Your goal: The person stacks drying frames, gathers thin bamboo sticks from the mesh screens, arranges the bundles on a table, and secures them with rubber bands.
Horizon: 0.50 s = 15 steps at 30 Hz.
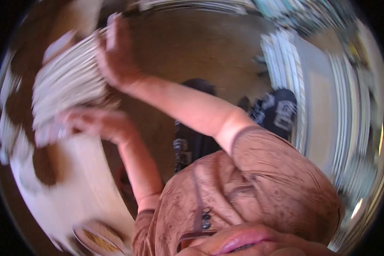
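Observation:
A thick stack of pale sheets, like paper or thin card, is at the upper left, its layered edges blurred by motion. My left hand lies along the stack's near side, fingers bent against it and smeared. On the far right side, my right hand presses its palm and fingers to the stack's edge, fingers pointing up. The stack is held between both hands. The left fingertips are too blurred to make out.
Below the stack is a pale work surface with a round dish-like thing near its front. Tall stacks of sheets stand at the right, with more bundles at the far right. Brown floor lies between.

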Motion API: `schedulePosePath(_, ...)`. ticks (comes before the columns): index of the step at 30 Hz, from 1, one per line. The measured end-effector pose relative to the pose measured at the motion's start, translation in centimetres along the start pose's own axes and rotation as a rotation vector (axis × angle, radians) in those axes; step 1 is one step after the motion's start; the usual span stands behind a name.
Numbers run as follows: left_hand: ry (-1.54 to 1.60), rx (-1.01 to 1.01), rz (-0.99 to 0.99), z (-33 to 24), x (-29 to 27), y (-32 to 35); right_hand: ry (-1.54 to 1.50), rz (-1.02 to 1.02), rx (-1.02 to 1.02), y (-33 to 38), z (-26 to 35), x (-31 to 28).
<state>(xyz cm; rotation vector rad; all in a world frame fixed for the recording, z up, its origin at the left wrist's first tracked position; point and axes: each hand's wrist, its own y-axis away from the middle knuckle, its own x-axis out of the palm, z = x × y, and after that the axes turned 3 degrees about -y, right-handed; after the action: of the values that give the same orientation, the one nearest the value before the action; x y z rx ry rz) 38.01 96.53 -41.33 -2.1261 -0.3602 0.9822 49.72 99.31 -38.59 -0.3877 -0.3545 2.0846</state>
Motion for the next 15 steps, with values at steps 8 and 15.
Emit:
schedulePosePath(8,0.850,-0.335,-0.010,-6.5,-1.1,-0.8,-0.104,0.009,0.195,-0.8,-1.8,0.9)
schedulePosePath(15,0.018,-0.111,0.159,-5.6,-0.3,-1.0,-0.119,0.017,0.180,-0.1,-1.7,2.1)
